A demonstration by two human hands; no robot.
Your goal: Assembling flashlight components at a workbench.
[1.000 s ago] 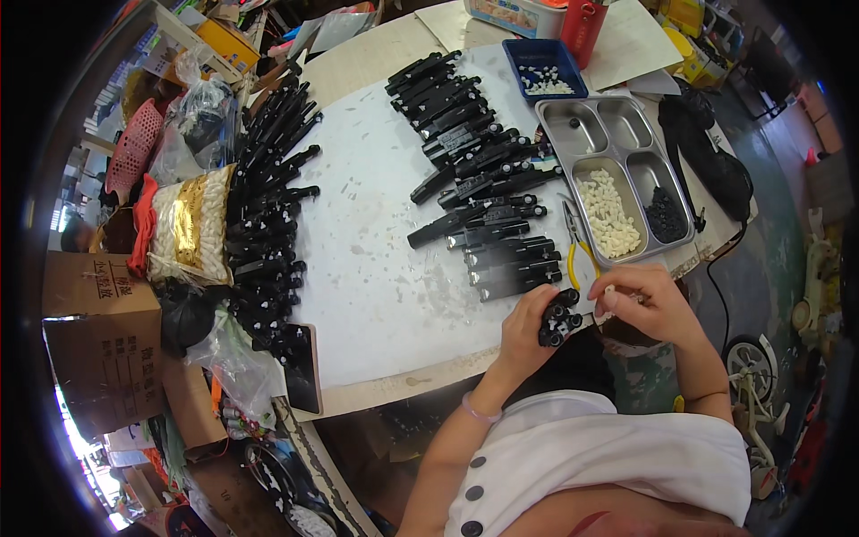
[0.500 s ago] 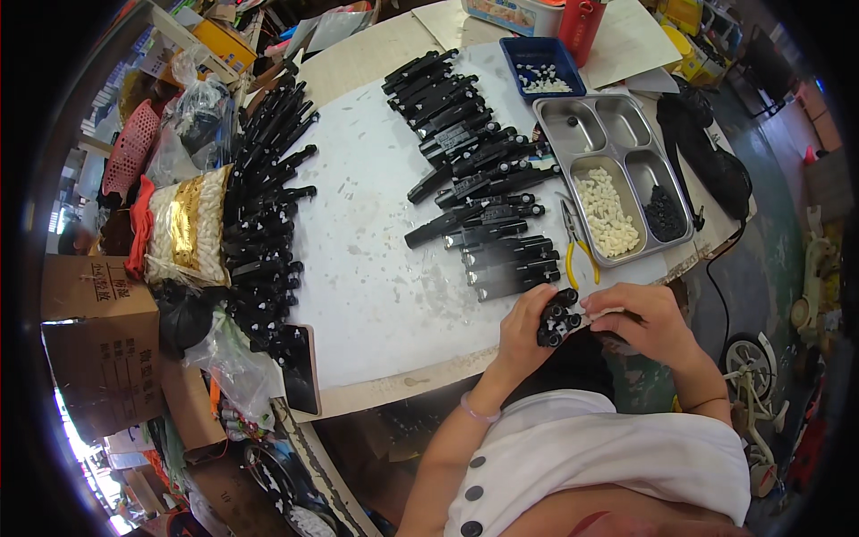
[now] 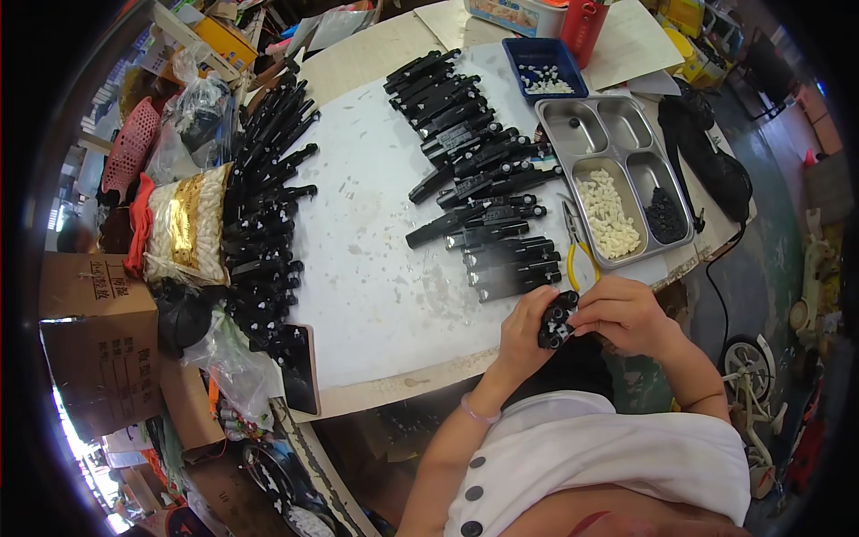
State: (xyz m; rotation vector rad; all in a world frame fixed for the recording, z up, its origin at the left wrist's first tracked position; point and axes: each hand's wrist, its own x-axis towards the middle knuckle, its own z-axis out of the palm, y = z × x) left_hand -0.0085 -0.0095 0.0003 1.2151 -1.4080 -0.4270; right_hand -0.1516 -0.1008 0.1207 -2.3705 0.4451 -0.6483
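- At the bench's near edge, right of centre, a black piece point(image 3: 557, 320) sits between a worker's two hands, clear of the bench point(image 3: 376, 268).
- Gripping it from the left, the left hand point(image 3: 522, 338) curls its fingers around the far side; the visible end slants from near left to far right, the rest of its long axis hidden.
- Directly right of the piece, the right hand point(image 3: 628, 315) draws its fingers together against that end; whether they pinch a small part cannot be told. Both hands are equally near, one on each side.
- Round, tube-like openings mark the piece's exposed end, its dark surface looking like hard plastic.
- Beyond the hands, slim black units point(image 3: 506, 252) lie side by side in a column, long axes running roughly left to right.
- Just far of the right hand rest pliers point(image 3: 583, 264) with yellow handles, beside a shiny metal tray point(image 3: 617, 154) with rounded compartments.
- Pale, chunky bits point(image 3: 608, 215) fill its near left compartment; small black parts point(image 3: 664, 217) heap in the near right one.
- Across the bench's pale, spotted surface, a denser black stack point(image 3: 259, 228), dotted white, lines the left side, next to a clear bag point(image 3: 188, 224) with a gold band.
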